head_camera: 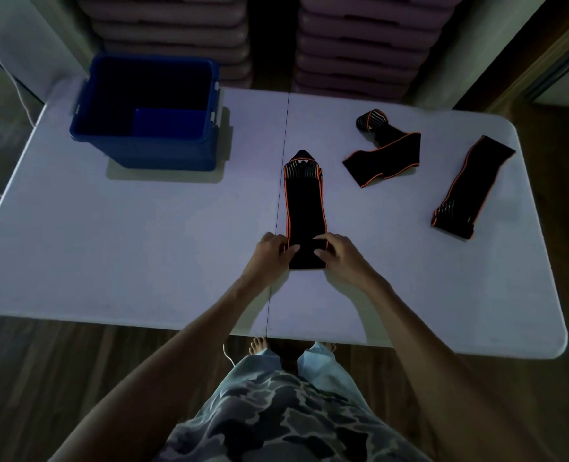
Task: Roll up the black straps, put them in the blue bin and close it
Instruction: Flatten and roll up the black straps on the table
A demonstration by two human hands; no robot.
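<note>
- Dim room: white table (143, 245) on wood floor (43, 378), stacks (353, 45) of what may be trays behind.
- Left hand (271, 250) and right hand (338, 253) pinch strap's (304, 208) near end, mid-table.
- Bent strap (386, 151) and flat strap (469, 188) lie right; open bin (163, 155) far left.

A table (109, 245) spans the view, with a person standing at its near edge. A bin (143, 155) sits on the table's far left part, open at the top. Near the table's centre, the middle strap (304, 208) lies lengthwise from near to far. The left hand (269, 253) and the right hand (341, 253) hold its near end, one on each side. To the right and farther back lies a second strap (386, 151), bent over itself. A third strap (469, 191) lies farthest right, slanted, near the table's right edge. Behind the table stand two stacks (353, 45) of flat items, side by side.
</note>
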